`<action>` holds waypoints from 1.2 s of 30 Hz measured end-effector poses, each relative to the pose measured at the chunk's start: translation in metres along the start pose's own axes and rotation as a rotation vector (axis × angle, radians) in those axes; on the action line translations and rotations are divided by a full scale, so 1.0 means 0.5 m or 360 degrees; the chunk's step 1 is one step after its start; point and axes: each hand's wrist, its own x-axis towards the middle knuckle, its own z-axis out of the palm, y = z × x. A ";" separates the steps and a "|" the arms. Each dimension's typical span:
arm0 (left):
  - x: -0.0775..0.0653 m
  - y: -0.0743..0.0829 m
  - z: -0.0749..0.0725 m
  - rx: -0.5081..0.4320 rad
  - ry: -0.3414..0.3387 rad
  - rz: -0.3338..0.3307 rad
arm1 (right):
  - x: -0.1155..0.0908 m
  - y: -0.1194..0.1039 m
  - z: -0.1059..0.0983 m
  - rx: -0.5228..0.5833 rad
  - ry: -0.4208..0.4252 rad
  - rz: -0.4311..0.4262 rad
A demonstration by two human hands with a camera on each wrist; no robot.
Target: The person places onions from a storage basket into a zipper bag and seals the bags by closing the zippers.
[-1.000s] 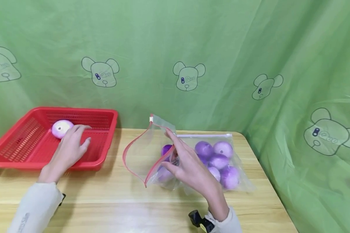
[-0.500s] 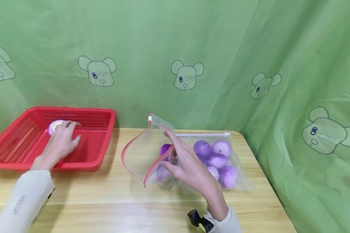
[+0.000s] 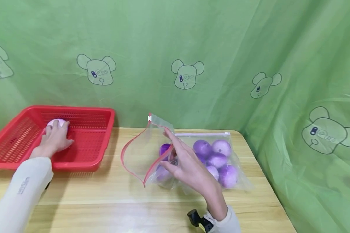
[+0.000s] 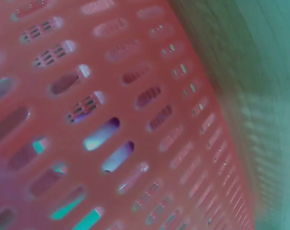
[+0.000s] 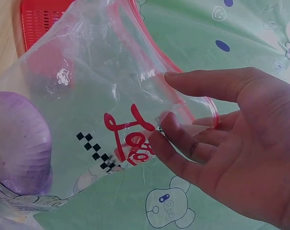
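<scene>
In the head view, my left hand (image 3: 53, 139) reaches into the red plastic basket (image 3: 103, 147), its fingers spread over a purple-and-white onion (image 3: 58, 121). The thumb stands out to the side, and the hand covers most of the onion. My right hand (image 3: 191, 165) holds the edge of a clear zip bag (image 3: 138, 152) with a red seal. Its mouth gapes toward the basket. In the right wrist view, curled fingers (image 5: 176, 132) grip the bag's edge, and an onion (image 5: 20, 143) sits inside. The left wrist view shows only the basket's slotted wall (image 4: 135, 143).
Right of the red-edged bag lies a second clear zip bag (image 3: 242, 176) with a white slider strip, filled with several purple onions (image 3: 217, 160). Both bags and the basket rest on a wooden table (image 3: 110, 207). A green curtain (image 3: 145, 64) hangs behind and to the right.
My left hand has moved left and deeper into the basket, and its fingers now lie over the onion. The right hand and the bag have stayed put.
</scene>
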 end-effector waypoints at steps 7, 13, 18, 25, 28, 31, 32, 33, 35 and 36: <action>0.009 -0.007 -0.009 0.0027 0.0014 -0.0085 | 0.001 0.003 0.002 0.0006 0.0011 -0.0015; 0.012 -0.007 -0.019 0.0105 -0.0036 -0.0172 | -0.003 0.005 0.000 -0.0004 0.0014 -0.0010; 0.001 -0.018 -0.022 0.0116 -0.0114 -0.0230 | -0.004 0.005 -0.002 -0.0016 0.0024 -0.0025; -0.018 -0.036 -0.026 0.0058 -0.0278 -0.0253 | -0.003 0.001 -0.007 -0.0011 0.0005 0.0004; -0.021 -0.034 -0.031 0.0044 -0.0329 -0.0197 | -0.004 0.000 -0.010 -0.0016 0.0007 0.0017; -0.017 -0.025 -0.035 -0.0001 -0.0281 -0.0118 | -0.006 0.001 -0.012 -0.0027 0.0016 0.0021; -0.016 -0.021 -0.036 -0.0019 -0.0256 -0.0092 | -0.007 0.001 -0.013 -0.0028 0.0016 0.0022; -0.016 -0.018 -0.037 -0.0033 -0.0228 -0.0076 | -0.007 0.001 -0.013 -0.0024 0.0012 0.0021; -0.019 -0.012 -0.042 -0.0060 -0.0188 -0.0061 | -0.008 0.000 -0.014 -0.0015 -0.0001 0.0025; -0.021 -0.009 -0.046 -0.0070 -0.0162 -0.0046 | -0.008 0.000 -0.014 -0.0011 -0.0005 0.0027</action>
